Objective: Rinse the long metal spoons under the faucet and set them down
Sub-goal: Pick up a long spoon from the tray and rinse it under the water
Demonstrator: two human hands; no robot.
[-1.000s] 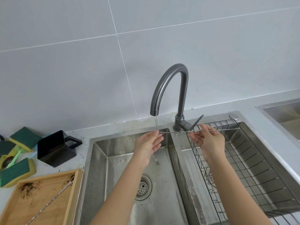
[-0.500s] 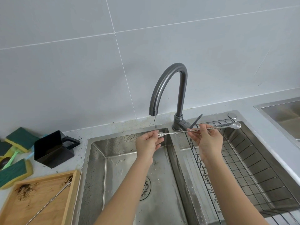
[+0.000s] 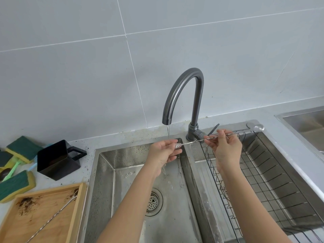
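Two long spoons: one point(image 3: 196, 141) pinched by both hands point(image 3: 164, 151) point(image 3: 226, 148), one point(image 3: 52, 219) on the tray point(image 3: 78, 204)

Long metal spoon point(image 3: 192, 142) under faucet point(image 3: 184, 95) stream, pinched by L hand point(image 3: 164, 151) & R hand point(image 3: 226, 148), over sink point(image 3: 140, 172).

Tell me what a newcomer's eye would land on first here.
First, the dark curved faucet at the centre, running a thin stream onto the left hand. That hand and the right hand hold a long metal spoon level across the sink, its bowl end out to the right over the wire rack. At lower left, a wooden tray smeared with dark grounds holds a second long spoon.
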